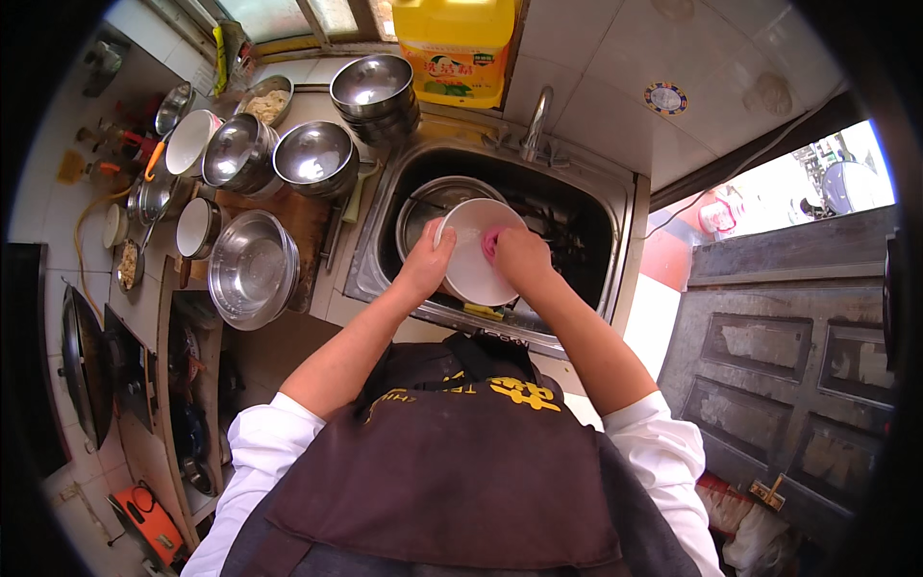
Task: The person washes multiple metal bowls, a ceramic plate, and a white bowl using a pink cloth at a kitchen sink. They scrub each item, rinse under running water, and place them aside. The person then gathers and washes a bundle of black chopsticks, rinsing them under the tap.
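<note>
A white bowl (469,270) is tilted over the sink (621,216), its inside facing me. My left hand (430,256) grips the bowl's left rim, thumb over the edge. Inside the bowl, my right hand (523,261) presses a pink cloth or scrubber (492,244) against the wall; most of it is hidden by the fingers. Behind and below the bowl sits a round steel basin (433,193) in the sink. Dark items (566,238), too dim to identify, lie on the sink's right side. A yellow-green piece (483,311), perhaps a sponge, shows under the bowl.
A chrome faucet (537,126) stands at the sink's back, beside a yellow detergent jug (456,58). Stacked steel bowls (375,86) and a metal basin (252,270) crowd the left counter. A knife with a pale green handle (353,198) lies by the sink's left edge. A wooden door (779,346) is at right.
</note>
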The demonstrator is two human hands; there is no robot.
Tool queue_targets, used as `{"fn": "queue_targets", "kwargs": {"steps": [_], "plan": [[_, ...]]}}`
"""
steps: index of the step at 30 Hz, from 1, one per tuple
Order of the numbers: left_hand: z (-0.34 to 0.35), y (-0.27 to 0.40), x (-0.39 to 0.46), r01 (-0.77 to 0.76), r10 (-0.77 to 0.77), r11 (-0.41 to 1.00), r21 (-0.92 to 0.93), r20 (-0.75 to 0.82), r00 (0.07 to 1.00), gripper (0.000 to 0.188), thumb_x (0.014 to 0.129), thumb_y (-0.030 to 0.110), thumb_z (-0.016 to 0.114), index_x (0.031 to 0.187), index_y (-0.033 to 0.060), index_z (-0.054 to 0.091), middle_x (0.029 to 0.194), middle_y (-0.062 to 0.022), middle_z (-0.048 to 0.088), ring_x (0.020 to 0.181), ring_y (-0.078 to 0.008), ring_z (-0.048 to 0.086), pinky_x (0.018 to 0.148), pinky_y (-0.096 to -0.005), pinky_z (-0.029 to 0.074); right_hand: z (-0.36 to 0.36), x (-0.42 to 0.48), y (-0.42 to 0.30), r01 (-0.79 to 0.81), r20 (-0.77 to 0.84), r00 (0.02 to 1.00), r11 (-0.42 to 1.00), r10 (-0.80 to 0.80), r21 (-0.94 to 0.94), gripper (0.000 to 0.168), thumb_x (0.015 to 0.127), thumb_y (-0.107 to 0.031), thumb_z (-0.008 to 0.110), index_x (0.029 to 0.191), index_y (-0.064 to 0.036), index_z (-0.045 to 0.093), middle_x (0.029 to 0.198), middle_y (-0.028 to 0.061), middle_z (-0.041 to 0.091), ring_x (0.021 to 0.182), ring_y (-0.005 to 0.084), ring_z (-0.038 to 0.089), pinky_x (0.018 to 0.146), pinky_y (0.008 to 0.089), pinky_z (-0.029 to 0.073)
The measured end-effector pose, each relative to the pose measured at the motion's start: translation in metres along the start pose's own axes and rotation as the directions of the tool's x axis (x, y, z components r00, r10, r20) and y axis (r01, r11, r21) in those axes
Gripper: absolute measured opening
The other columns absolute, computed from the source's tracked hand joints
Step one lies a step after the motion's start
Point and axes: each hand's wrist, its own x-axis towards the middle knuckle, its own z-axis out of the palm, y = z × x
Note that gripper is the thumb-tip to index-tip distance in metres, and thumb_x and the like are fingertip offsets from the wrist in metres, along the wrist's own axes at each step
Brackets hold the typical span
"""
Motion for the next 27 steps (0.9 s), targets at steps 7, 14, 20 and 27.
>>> {"fn": "queue_targets", "kwargs": {"steps": [7, 14, 20, 27], "plan": [[-0.004, 0.005, 0.012, -0.048, 0.049, 0.984, -0.172, 0.003, 0.999, 0.038, 0.092, 0.032, 0.035, 0.117, 0.0036, 0.038, 0.11, -0.0078, 0.046, 0.1, -0.0166, 0.044, 0.089, -0.0279, 0.033, 0.014, 0.016, -0.016, 0.034, 0.164, 0.954, 0.634, -0.25, 0.772, 0.031, 0.078, -0.028, 0.048, 0.093, -0.003, 0.058, 0.091, 0.02, 0.056, 0.085, 0.0343, 0.054, 0.077, 0.0376, 0.042], [-0.02, 0.021, 0.019, -0.172, 0.209, 0.969, 0.177, -0.219, 0.953, 0.039, 0.089, 0.033, 0.041, 0.114, 0.0033, 0.039, 0.106, -0.0157, 0.05, 0.098, -0.0248, 0.049, 0.084, -0.0314, 0.037, 0.034, -0.008, 0.001, 0.407, -0.121, 0.894, 0.894, -0.432, -0.189, 0.031, 0.067, -0.017, 0.059, 0.091, 0.001, 0.055, 0.092, 0.0173, 0.051, 0.088, 0.0316, 0.051, 0.073, 0.0375, 0.046], [-0.007, -0.008, 0.016, -0.118, 0.091, 0.991, -0.07, -0.307, 0.947, 0.035, 0.089, 0.027, 0.04, 0.112, 0.001, 0.038, 0.104, -0.0143, 0.05, 0.095, -0.023, 0.049, 0.084, -0.0318, 0.037, 0.033, -0.002, -0.042, 0.437, -0.213, 0.9, 0.766, -0.381, 0.473, 0.028, 0.064, -0.008, 0.055, 0.091, -0.001, 0.054, 0.093, 0.0171, 0.05, 0.089, 0.0346, 0.048, 0.076, 0.0383, 0.042], [-0.052, -0.003, 0.034, -0.038, 0.045, 0.982, 0.183, -0.032, 0.998, 0.032, 0.089, 0.025, 0.039, 0.111, 0.0025, 0.041, 0.095, -0.0117, 0.054, 0.09, -0.0194, 0.051, 0.077, -0.0318, 0.043, 0.047, -0.011, -0.002, 0.615, -0.145, 0.777, 0.788, -0.613, -0.034, 0.024, 0.064, -0.004, 0.056, 0.087, -0.003, 0.051, 0.099, 0.0132, 0.051, 0.099, 0.0344, 0.044, 0.086, 0.0423, 0.034]]}}
